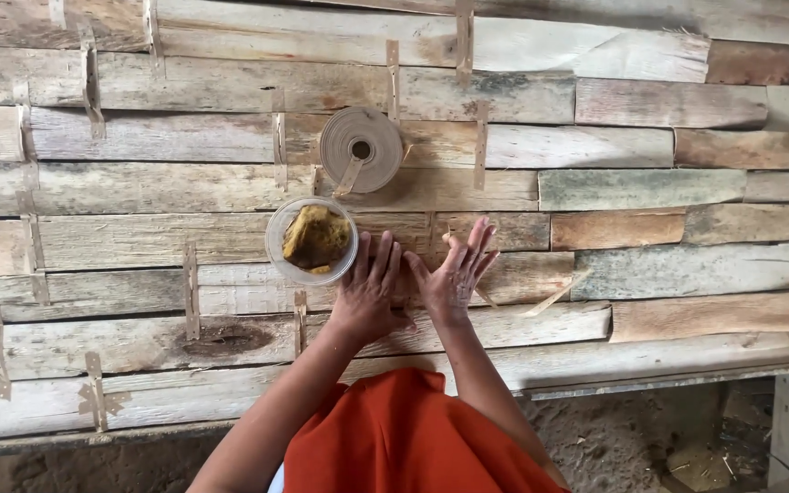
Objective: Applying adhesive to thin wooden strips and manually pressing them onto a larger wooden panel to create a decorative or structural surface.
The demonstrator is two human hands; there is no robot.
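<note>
My left hand (372, 290) lies flat with fingers spread on thin wood veneer sheets (139, 237) laid side by side on a bench. My right hand (456, 271) is pressed flat just beside it, fingers apart, on the same strip. Neither hand holds anything. A round clear tub (311, 241) with a yellow-brown sponge inside stands just left of my left hand's fingertips. A roll of brown paper tape (361, 149) lies beyond the tub, its loose end hanging down.
Short pieces of brown tape (192, 290) bridge many seams between the veneer sheets. A loose strip of tape (552, 298) lies right of my right hand. The bench's near edge (668, 376) runs along the bottom, with dirt floor (632, 438) below. My orange garment (404, 438) is at the bottom centre.
</note>
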